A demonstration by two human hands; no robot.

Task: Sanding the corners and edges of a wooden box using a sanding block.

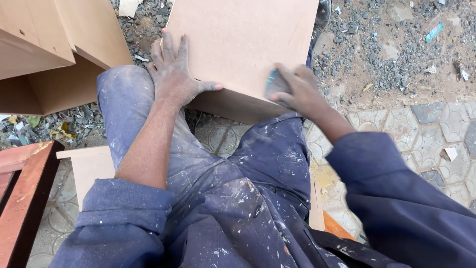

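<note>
- The fibreboard panel (243, 39) lies across the person's knees, its near edge toward the body and its far edge running out of view at the top; nothing but the legs carries it.
- The right hand (297, 92) presses a small sanding pad (275, 83) at the panel's near right corner, fingers curled closed over it. So close to the edge, the pad could run off and round or chip the corner, or the knuckles could scrape the raw edge.
- The left hand (173, 74) lies flat and spread at the near left corner, gripping nothing, only bearing down. If that pressure eases, the panel could tip or slide off the knees.
- Dust already coats the trousers (233, 164) and both hands, which could make the board slippery.
- Beyond lies loose gravel (386, 44); a dropped panel could be dented there.
- Other boards (59, 44) stand beside the left knee, near enough to knock.
</note>
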